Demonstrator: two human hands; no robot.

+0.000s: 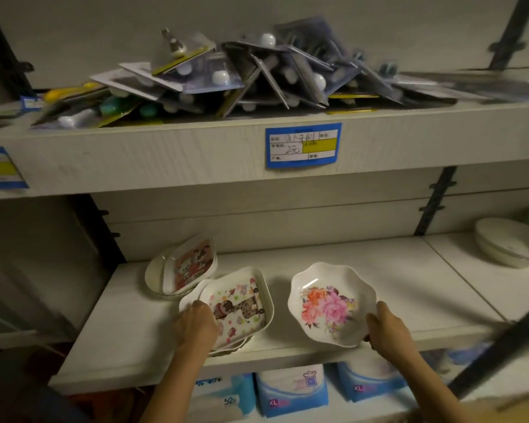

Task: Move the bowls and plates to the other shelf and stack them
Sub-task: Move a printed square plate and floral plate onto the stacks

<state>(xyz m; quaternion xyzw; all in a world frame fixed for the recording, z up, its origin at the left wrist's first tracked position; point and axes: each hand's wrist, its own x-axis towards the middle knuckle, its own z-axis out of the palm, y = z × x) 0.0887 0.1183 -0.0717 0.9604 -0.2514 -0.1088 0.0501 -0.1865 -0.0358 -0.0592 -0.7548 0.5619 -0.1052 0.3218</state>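
Left hand [196,326] closed on the near rim of the giraffe-print tray [237,306], top of a short stack near the shelf [364,270] front edge. Right hand [388,329] pinches the lower right rim of the flowered bowl [330,303], tilted, near side apparently raised. More dishes lean at back left — bear-print tray [191,265] on top. White bowls [507,242] stacked far right, on the adjoining shelf section. Judged early–mid: most pieces not yet moved.
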